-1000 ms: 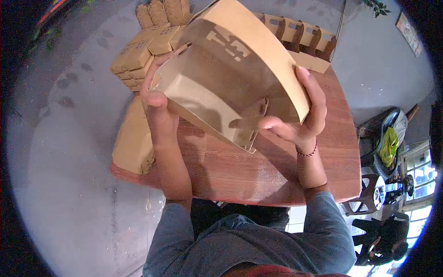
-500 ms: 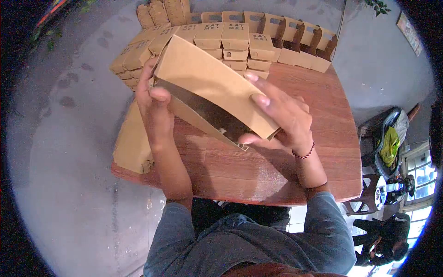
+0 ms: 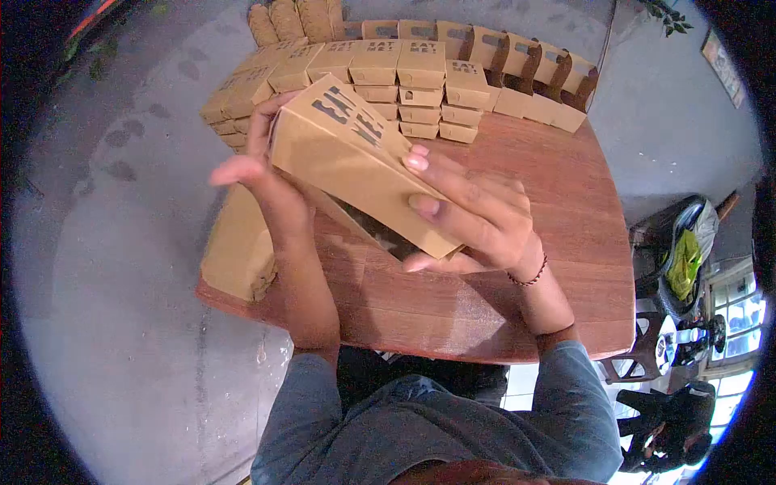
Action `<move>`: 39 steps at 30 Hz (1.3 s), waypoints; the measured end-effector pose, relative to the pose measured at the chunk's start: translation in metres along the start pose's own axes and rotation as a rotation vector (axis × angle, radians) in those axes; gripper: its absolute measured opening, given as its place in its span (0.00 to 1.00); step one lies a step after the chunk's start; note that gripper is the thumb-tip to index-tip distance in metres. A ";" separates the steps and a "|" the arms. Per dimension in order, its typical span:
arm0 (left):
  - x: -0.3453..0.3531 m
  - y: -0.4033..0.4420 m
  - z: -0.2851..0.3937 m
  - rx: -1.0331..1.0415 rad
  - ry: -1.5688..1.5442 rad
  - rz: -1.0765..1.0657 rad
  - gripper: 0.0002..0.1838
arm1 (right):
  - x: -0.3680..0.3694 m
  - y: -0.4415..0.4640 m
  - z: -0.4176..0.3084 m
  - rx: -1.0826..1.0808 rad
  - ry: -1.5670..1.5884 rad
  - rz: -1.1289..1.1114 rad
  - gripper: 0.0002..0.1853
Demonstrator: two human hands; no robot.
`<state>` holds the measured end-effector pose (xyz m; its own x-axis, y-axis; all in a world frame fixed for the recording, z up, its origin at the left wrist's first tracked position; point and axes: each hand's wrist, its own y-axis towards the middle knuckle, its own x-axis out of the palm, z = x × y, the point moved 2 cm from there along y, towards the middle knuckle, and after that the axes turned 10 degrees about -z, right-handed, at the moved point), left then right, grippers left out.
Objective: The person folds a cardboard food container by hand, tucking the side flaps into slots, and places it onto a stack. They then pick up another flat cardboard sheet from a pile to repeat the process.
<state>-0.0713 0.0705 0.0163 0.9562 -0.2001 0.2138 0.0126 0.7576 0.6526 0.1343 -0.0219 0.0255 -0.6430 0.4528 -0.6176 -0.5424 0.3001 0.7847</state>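
Note:
A brown cardboard food box (image 3: 356, 174) is held tilted above the table, its "EAT ME!" print facing up and away. Along its lower edge a dark gap shows between lid and base. My left hand (image 3: 275, 174) supports the box's left end, fingers behind it and thumb stretched out to the left, off the cardboard. At the right end my right hand (image 3: 477, 210) grips the box, with fingers over the upper faces and the thumb underneath near the gap.
Stacked closed boxes (image 3: 420, 65) stand at the table's back, beside a row of open boxes (image 3: 525, 81). Flat cardboard (image 3: 238, 246) lies at the left edge of the wooden table (image 3: 566, 226). A person (image 3: 667, 424) is at the far lower right.
The box has been rotated so its printed top now shows, and its gap has narrowed. My left thumb has lifted off the box and points outward. My right fingers have moved further over it.

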 end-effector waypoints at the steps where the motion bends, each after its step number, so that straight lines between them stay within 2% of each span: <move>1: 0.003 0.001 0.005 -0.022 0.018 0.048 0.59 | 0.000 0.000 -0.001 0.010 -0.004 -0.023 0.27; 4: 0.003 0.001 0.009 -0.058 0.043 0.105 0.58 | 0.003 0.004 0.001 -0.083 0.005 -0.012 0.27; 8: 0.006 0.005 0.014 -0.157 -0.009 0.205 0.54 | 0.011 0.004 -0.003 -0.078 0.002 -0.019 0.27; 11: 0.004 0.006 0.017 -0.155 -0.019 0.209 0.50 | 0.015 0.005 -0.005 -0.062 0.004 -0.036 0.27; 20: 0.006 0.006 0.022 -0.107 -0.126 0.293 0.51 | 0.019 0.007 -0.005 -0.040 0.102 -0.108 0.30; 24: 0.004 0.006 0.019 -0.110 -0.169 0.274 0.51 | 0.030 0.003 -0.004 -0.056 0.005 -0.098 0.27; 26: 0.013 0.004 0.021 -0.146 -0.243 0.424 0.52 | 0.031 0.002 -0.002 -0.044 -0.012 -0.078 0.25; 27: 0.016 0.003 0.019 -0.145 -0.244 0.424 0.52 | 0.030 0.002 -0.001 -0.038 -0.024 -0.054 0.24; 29: 0.023 -0.003 0.015 -0.086 -0.339 0.315 0.52 | 0.025 0.000 -0.001 -0.033 -0.037 -0.032 0.23; 30: 0.027 -0.008 0.010 -0.087 -0.340 0.316 0.52 | 0.020 -0.001 -0.001 0.043 -0.014 -0.003 0.23; 31: 0.033 -0.013 0.008 0.044 -0.270 0.094 0.48 | 0.016 -0.003 0.001 0.119 0.009 0.025 0.23; 32: 0.039 -0.015 0.008 0.173 -0.197 -0.128 0.48 | 0.014 -0.006 0.003 0.142 0.022 0.095 0.28; 33: 0.040 -0.014 0.007 0.173 -0.200 -0.128 0.48 | 0.012 -0.006 0.003 0.143 0.020 0.092 0.28; 35: 0.050 -0.010 0.007 0.256 0.037 -0.457 0.51 | 0.005 -0.008 0.008 0.284 0.118 0.287 0.32; 36: 0.053 -0.011 0.011 0.257 0.034 -0.457 0.51 | 0.002 -0.007 0.010 0.292 0.121 0.314 0.35; 38: 0.057 -0.014 0.014 0.003 0.015 -0.382 0.48 | 0.003 -0.008 0.015 0.294 0.179 0.300 0.35; 39: 0.057 -0.013 0.014 0.003 0.015 -0.383 0.48 | 0.004 -0.008 0.016 0.298 0.241 0.286 0.35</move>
<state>-0.0207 0.0410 0.0303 0.8867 -0.4589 -0.0564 0.3686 0.6279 0.6855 0.1450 -0.0088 0.0179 -0.8698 0.3555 -0.3420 -0.1696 0.4356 0.8840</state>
